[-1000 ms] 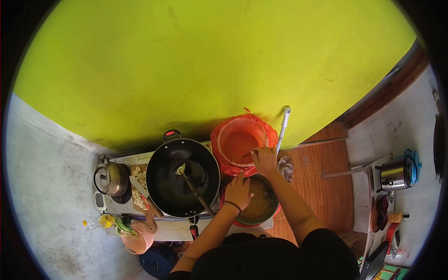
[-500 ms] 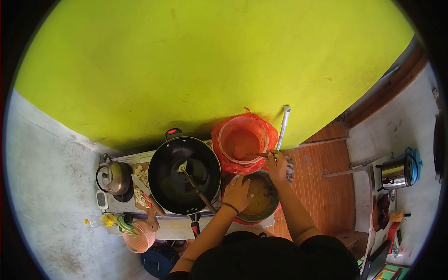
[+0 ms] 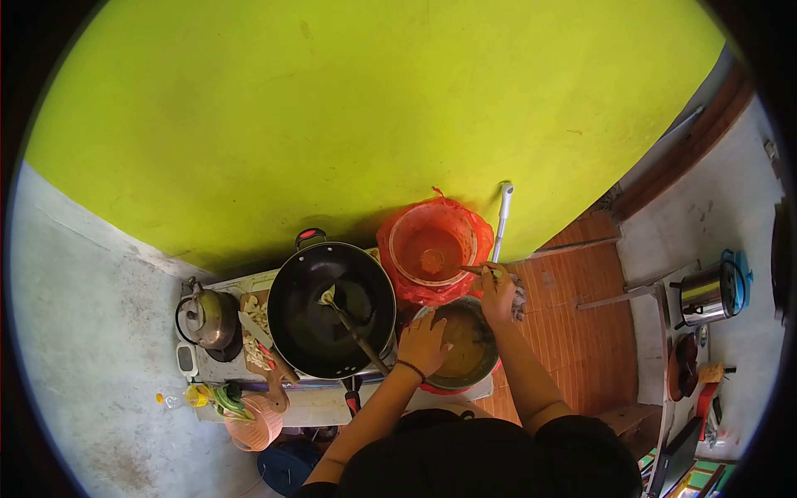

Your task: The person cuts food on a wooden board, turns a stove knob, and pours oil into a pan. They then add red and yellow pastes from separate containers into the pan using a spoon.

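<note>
**Spoon lifted from red tub, other hand on bowl rim**

While the view looks straight down, take the black wok [image 3: 332, 309] as landmark, reading left to right. Far left of the wok: metal kettle [image 3: 206, 319] on the surface [image 3: 311, 407]. Between kettle and wok: cutting board [image 3: 259, 344] with chopped bits and a knife. Below-left of the wok: pink basket [image 3: 249, 423] with green stuff on it. Inside the wok: wooden spatula [image 3: 353, 328], handle pointing toward the person. Just right of the wok, low: left hand [image 3: 425, 344], grip spread flat, fingers on the near rim of the bowl [image 3: 465, 344] of brown-yellow mix. Upper right of the wok: red tub [image 3: 432, 247] lined with a red bag, orange paste inside. Right hand [image 3: 498, 290], grip clamped on a spoon [image 3: 466, 270], sits right of the wok between tub and bowl; spoon end reaches over the tub's rim. Farther right: white pipe [image 3: 502, 217] against the wall.
</note>
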Demonstrator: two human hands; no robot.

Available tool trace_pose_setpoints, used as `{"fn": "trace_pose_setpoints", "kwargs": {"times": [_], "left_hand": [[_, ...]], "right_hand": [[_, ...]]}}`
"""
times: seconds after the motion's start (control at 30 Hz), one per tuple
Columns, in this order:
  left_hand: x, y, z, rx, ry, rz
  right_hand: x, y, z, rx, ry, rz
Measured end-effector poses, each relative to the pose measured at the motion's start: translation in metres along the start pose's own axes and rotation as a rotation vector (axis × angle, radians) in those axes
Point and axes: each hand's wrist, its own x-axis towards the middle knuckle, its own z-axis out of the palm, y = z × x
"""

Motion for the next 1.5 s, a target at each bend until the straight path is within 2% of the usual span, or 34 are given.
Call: {"fn": "trace_pose_setpoints", "kwargs": {"times": [0.07,0.17,0.27,0.67,0.83,0.97,1.07,1.17,1.2,1.3,1.33,1.43,1.5], "left_hand": [[-0.002,0.000,-0.001,0.001,-0.001,-0.003],[-0.005,-0.002,0.000,0.001,0.012,-0.004],[-0.008,-0.003,-0.002,-0.013,0.011,-0.016],[-0.013,0.002,-0.016,-0.114,0.145,0.069],[-0.020,0.000,-0.036,-0.194,0.246,0.119],[-0.040,-0.006,-0.060,-0.207,0.248,0.106],[-0.060,-0.016,-0.073,-0.228,0.254,0.082],[-0.083,-0.029,-0.079,-0.231,0.301,0.079],[-0.091,-0.034,-0.078,-0.227,0.321,0.078],[-0.114,-0.045,-0.082,-0.250,0.306,0.013],[-0.122,-0.047,-0.084,-0.265,0.288,-0.018],[-0.139,-0.059,-0.082,-0.220,0.369,0.027],[-0.149,-0.064,-0.080,-0.230,0.368,0.018]], "right_hand": [[0.001,-0.003,-0.001,0.038,0.005,0.102],[0.004,0.030,0.002,0.131,0.029,0.088],[0.001,0.018,0.001,0.136,0.028,0.078],[-0.015,-0.044,-0.016,0.190,0.044,0.063],[-0.028,-0.097,-0.026,0.129,0.022,0.026],[-0.046,-0.133,-0.018,0.106,-0.025,-0.004],[-0.061,-0.130,0.006,0.165,-0.070,-0.086],[-0.080,-0.119,0.033,0.069,-0.143,-0.151],[-0.088,-0.117,0.045,0.137,-0.173,-0.121],[-0.109,-0.114,0.074,0.028,-0.170,-0.266],[-0.115,-0.112,0.079,-0.102,-0.199,-0.299],[-0.132,-0.116,0.092,-0.262,-0.182,-0.576],[-0.139,-0.111,0.099,-0.273,-0.243,-0.649]]}}
